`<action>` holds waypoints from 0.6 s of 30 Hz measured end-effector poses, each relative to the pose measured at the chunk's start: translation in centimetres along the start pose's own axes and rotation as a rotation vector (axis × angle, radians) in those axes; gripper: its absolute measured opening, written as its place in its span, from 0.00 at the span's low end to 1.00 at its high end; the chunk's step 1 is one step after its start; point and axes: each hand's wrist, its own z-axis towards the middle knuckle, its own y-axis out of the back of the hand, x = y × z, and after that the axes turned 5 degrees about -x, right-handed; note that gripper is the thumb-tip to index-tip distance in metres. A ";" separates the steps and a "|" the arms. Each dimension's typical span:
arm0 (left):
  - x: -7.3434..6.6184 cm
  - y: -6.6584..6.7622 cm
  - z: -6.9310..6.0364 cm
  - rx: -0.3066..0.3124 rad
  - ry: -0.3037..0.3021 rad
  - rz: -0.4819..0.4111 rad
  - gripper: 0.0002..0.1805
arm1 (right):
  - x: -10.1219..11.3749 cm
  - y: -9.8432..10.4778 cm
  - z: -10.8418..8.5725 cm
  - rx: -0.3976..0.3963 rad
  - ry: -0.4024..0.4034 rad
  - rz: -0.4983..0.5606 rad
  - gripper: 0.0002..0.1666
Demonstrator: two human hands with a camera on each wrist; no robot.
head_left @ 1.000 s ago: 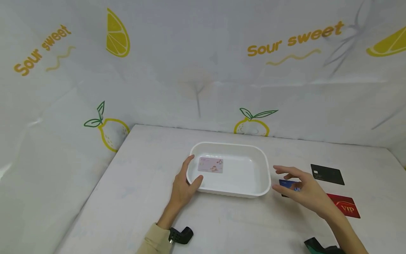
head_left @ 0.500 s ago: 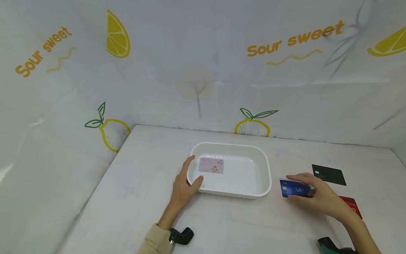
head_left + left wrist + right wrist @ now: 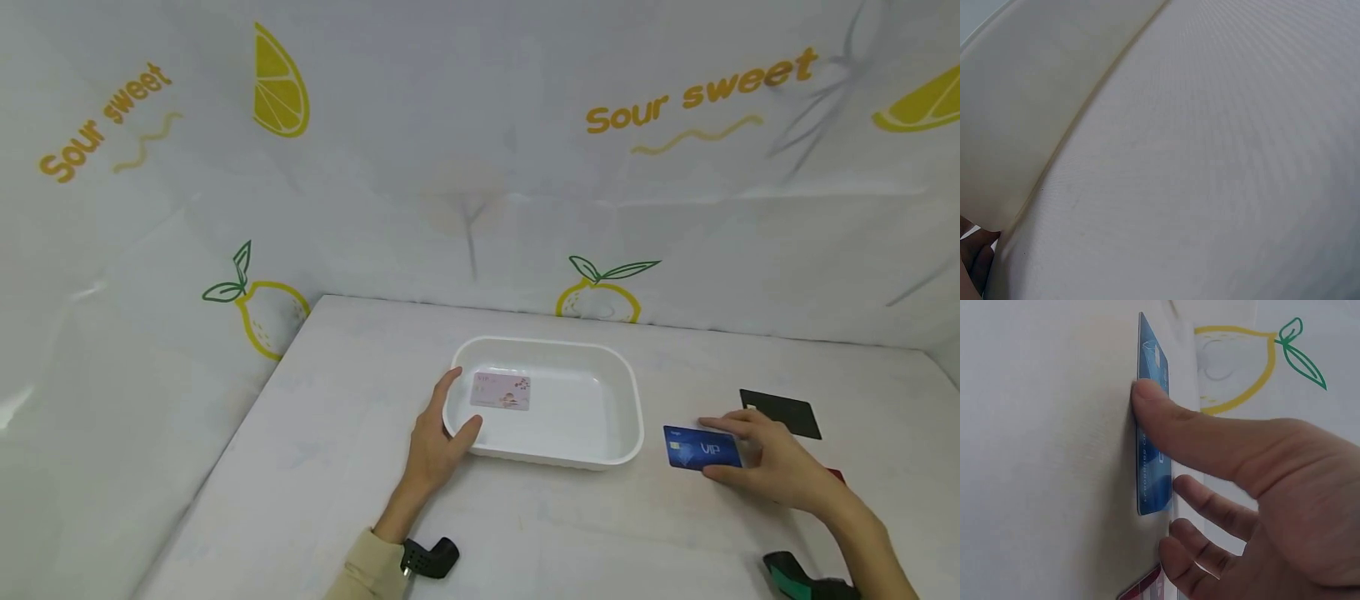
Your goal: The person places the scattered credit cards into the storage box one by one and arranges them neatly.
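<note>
My left hand [image 3: 433, 446] holds the left end of a white plastic tray [image 3: 573, 425], its thumb over the rim. A pale pink VIP card [image 3: 500, 392] lies inside, on the tray's left part. Right of the tray, my right hand [image 3: 783, 471] pinches a blue VIP card [image 3: 701, 448] by its long edges, thumb on the near edge and a finger at the far one. In the right wrist view the thumb presses the edge of the blue card [image 3: 1150, 356]. The left wrist view shows mostly the tray's outer wall [image 3: 1022, 112] and a few fingertips [image 3: 979, 247].
A black card [image 3: 791, 414] lies behind my right hand, partly covered by it. Just a corner of a red card [image 3: 837, 476] shows past that hand. The white table [image 3: 322, 400] meets a lemon-printed backdrop [image 3: 450, 167] at the back.
My right hand has moved right from beside the tray, over the blue card, and its thumb and finger have closed on that card's edges. The left hand and tray stay put.
</note>
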 end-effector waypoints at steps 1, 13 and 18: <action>0.0 0.0 0.0 -0.001 0.000 0.002 0.39 | 0.0 0.1 0.0 -0.001 -0.005 -0.016 0.36; 0.0 0.0 0.1 0.001 -0.006 -0.004 0.39 | -0.1 0.2 0.3 0.000 -0.037 -0.077 0.33; 0.0 0.0 0.1 0.005 0.013 -0.006 0.39 | -0.3 -0.1 0.1 -0.016 -0.013 -0.041 0.33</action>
